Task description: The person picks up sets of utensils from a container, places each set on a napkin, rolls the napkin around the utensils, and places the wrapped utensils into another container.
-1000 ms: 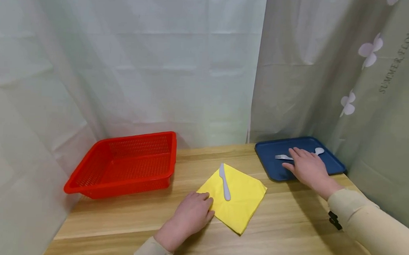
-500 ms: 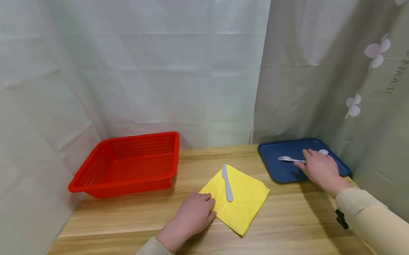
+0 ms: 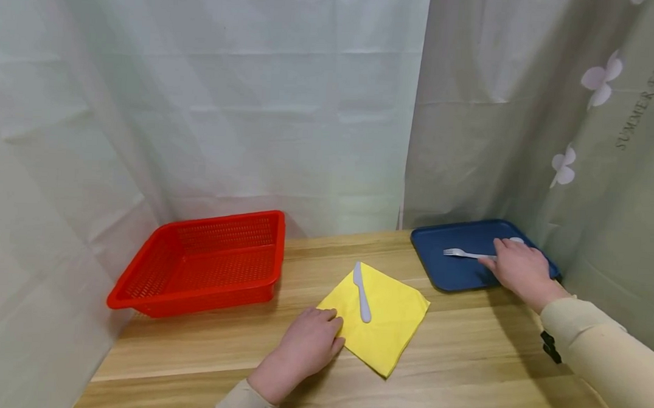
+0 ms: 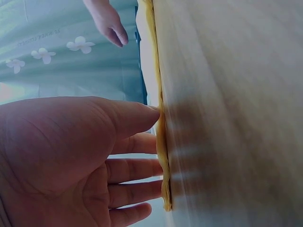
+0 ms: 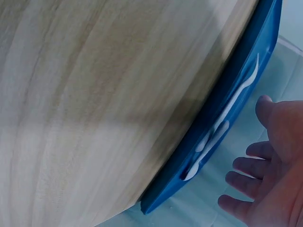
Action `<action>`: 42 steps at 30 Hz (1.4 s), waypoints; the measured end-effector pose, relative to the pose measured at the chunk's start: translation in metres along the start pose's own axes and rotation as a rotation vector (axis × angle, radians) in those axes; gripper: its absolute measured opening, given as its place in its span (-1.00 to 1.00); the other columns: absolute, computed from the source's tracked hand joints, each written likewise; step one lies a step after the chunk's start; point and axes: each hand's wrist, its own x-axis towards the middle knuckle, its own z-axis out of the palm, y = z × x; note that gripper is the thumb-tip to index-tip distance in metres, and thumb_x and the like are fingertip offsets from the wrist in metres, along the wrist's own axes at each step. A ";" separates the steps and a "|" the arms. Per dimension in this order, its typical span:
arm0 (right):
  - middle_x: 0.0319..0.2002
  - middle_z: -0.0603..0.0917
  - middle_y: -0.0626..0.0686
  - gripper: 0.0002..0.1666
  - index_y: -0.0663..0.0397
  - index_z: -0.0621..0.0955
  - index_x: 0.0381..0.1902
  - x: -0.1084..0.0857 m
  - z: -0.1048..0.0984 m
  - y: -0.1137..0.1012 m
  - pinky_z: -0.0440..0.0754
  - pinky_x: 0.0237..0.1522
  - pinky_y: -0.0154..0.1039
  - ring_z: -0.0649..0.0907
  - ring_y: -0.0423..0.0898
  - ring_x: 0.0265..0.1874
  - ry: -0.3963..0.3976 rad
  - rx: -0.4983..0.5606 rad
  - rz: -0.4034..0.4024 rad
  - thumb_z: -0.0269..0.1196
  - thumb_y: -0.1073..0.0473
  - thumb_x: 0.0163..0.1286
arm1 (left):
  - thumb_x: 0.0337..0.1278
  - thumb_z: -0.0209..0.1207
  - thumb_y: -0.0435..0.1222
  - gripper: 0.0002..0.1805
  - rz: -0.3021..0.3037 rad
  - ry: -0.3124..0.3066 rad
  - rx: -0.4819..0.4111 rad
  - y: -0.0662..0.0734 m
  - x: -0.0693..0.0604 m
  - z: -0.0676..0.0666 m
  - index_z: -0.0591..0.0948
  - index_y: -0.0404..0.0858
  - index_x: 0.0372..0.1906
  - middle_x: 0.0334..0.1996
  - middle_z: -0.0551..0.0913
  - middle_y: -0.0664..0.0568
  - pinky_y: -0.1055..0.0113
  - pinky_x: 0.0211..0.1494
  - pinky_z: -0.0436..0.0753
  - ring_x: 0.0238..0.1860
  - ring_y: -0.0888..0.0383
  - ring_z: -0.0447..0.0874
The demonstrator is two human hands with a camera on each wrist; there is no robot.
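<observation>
A red perforated basket [image 3: 208,299] sits left of and beyond the left hand [image 3: 309,343], whose nearly straight fingers touch a yellow napkin [image 3: 390,322]. Past their tips, a knife [image 3: 362,292] lies on it. Rightward, a blue tray [image 3: 455,275] bears a fork [image 3: 457,252] and spoon [image 3: 516,239] beneath the right hand's [image 3: 524,270] extended, parted fingers.

Plain yellow square napkin [image 3: 392,319] at the left grip [image 3: 309,342]; dark-blue rectangular tray [image 3: 455,275] beneath the right grip [image 3: 523,270], the slim plastic fork [image 3: 462,254] probably white; streaked tan wooden desk [image 3: 462,362].
</observation>
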 end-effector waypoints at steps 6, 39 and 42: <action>0.29 0.57 0.57 -0.21 0.61 0.48 0.36 -0.001 0.005 0.007 0.58 0.26 0.47 0.57 0.54 0.25 0.002 0.011 0.017 0.27 -0.10 0.68 | 0.45 0.41 -0.08 -0.70 0.007 0.008 0.004 -0.001 0.000 0.000 0.78 -0.21 0.03 0.13 0.78 -0.09 -0.05 0.39 0.65 0.16 -0.07 0.76; -0.11 0.63 0.48 -0.56 0.44 0.65 0.00 0.004 0.014 0.020 0.69 -0.20 0.47 0.67 0.52 -0.10 -0.046 0.069 0.086 0.30 0.05 0.61 | 0.47 0.40 -0.08 -0.70 -0.007 -0.005 0.006 0.000 0.000 0.001 0.77 -0.19 0.05 0.16 0.77 -0.07 -0.07 0.43 0.63 0.19 -0.06 0.75; -0.12 0.64 0.47 -0.60 0.39 0.66 0.00 0.005 0.015 0.018 0.68 -0.20 0.47 0.67 0.52 -0.10 -0.031 0.074 0.075 0.30 0.06 0.61 | 0.47 0.40 -0.08 -0.70 -0.010 -0.009 0.004 0.000 0.000 0.001 0.77 -0.20 0.06 0.16 0.77 -0.07 -0.07 0.43 0.63 0.20 -0.07 0.75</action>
